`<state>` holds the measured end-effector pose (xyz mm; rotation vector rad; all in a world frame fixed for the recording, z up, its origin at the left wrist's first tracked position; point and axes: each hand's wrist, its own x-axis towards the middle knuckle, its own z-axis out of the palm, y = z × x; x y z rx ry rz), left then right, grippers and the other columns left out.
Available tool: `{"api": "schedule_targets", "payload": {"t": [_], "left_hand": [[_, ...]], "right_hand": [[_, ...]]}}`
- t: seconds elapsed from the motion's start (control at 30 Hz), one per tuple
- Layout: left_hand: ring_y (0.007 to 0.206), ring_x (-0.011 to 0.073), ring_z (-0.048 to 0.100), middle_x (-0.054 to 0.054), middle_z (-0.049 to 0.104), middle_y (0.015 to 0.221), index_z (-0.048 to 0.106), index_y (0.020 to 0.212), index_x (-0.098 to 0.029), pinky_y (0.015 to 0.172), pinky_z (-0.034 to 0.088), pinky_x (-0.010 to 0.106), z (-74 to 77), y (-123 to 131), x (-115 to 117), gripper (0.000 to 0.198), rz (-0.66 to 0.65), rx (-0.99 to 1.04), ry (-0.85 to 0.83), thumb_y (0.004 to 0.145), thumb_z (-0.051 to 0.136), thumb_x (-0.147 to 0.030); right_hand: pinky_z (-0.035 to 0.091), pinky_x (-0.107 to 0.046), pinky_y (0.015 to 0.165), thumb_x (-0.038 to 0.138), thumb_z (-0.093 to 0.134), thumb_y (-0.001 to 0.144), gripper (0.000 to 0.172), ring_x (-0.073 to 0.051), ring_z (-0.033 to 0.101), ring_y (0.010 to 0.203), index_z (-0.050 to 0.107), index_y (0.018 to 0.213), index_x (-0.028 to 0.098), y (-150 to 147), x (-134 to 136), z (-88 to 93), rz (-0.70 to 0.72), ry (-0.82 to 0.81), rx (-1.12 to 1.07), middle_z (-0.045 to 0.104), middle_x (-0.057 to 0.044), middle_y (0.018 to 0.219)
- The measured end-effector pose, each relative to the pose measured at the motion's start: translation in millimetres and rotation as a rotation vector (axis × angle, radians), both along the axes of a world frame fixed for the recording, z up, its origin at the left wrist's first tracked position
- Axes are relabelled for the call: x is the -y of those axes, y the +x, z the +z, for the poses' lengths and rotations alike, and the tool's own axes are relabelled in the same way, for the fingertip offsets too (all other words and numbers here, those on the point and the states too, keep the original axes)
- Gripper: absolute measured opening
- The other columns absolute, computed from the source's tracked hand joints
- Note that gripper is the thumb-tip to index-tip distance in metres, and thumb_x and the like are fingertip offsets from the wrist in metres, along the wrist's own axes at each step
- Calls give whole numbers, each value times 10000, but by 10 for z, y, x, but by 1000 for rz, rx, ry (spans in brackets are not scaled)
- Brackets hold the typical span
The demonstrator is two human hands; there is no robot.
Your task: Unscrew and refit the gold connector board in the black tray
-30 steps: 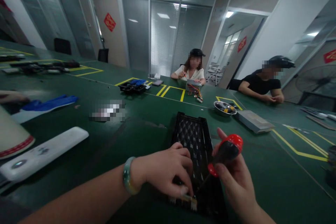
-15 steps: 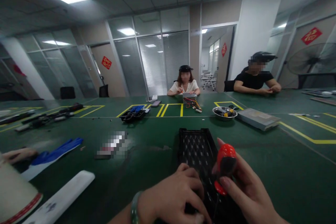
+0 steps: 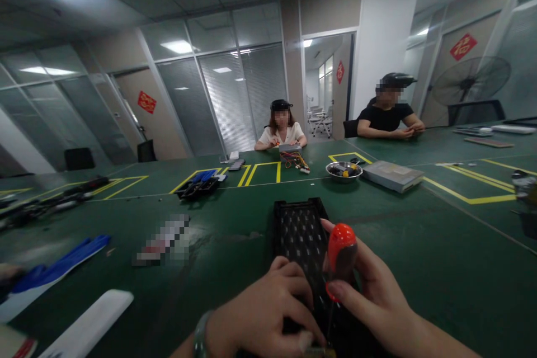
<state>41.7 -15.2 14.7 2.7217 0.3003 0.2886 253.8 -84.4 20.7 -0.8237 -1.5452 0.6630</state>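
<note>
My right hand (image 3: 377, 285) is closed round the red and dark-grey handle of a screwdriver (image 3: 340, 249), its thin shaft pointing down. Under both hands lies a long black plastic tray (image 3: 300, 224) with a patterned bottom. My left hand (image 3: 272, 307), a green bangle on its wrist, rests over the tray's near part with its fingers curled. At the lower frame edge, a small brass-coloured piece (image 3: 321, 352) shows by the left fingertips and the screwdriver's tip. What the left fingers pinch is mostly hidden, and the contact at the tip is unclear.
Blue-and-white gloves (image 3: 62, 263) and a long white object (image 3: 90, 324) lie to the left. Farther back are a black tray with blue items (image 3: 201, 183), a metal bowl (image 3: 344, 172) and a flat grey box (image 3: 393, 176). Two people sit across the table.
My view has turned slightly right, so the surroundings sit farther left. Both hands keep their places at the tray; a brass-coloured piece now shows at the lower edge.
</note>
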Motion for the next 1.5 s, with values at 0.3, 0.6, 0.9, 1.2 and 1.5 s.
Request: {"api": "schedule_targets", "payload": {"t": [0.3, 0.6, 0.9, 1.2, 1.5], "left_hand": [[996, 159, 552, -58, 692, 971, 755, 993, -374, 966, 280, 378, 1, -16, -8, 211, -8, 38, 6, 820, 681, -280], [988, 158, 555, -58, 699, 973, 756, 997, -378, 967, 285, 374, 14, -26, -16, 212, -18, 62, 9, 820, 682, -288], [985, 161, 557, -49, 680, 909, 757, 987, -382, 965, 278, 384, -57, -19, -20, 213, -8, 72, 21, 811, 684, -287], [969, 168, 537, -53, 679, 927, 741, 1028, -402, 933, 275, 398, -52, -23, -27, 235, -20, 24, 48, 832, 670, -294], [927, 175, 536, -16, 668, 833, 669, 852, -238, 903, 269, 388, 92, -22, -26, 119, 134, 115, 80, 879, 553, -233]], "right_hand": [[520, -321, 1007, 291, 813, 779, 700, -253, 618, 1206, 514, 1410, 348, 26, -39, -79, -91, 81, 62, 630, -48, 1340], [581, -304, 911, 234, 737, 839, 782, -211, 698, 1035, 350, 1507, 364, -14, -26, -59, -117, 84, 43, 620, -61, 1344], [576, -225, 739, 272, 676, 898, 549, -149, 653, 773, 478, 1409, 309, -10, 6, -85, -209, 79, -134, 671, -33, 945], [551, -193, 678, 304, 634, 943, 421, -130, 608, 770, 504, 1343, 317, -41, -47, -34, -321, 66, -285, 636, -18, 925], [529, -257, 761, 341, 628, 943, 476, -160, 596, 852, 453, 1385, 318, -4, -92, -124, -385, 60, -226, 623, -21, 977]]}}
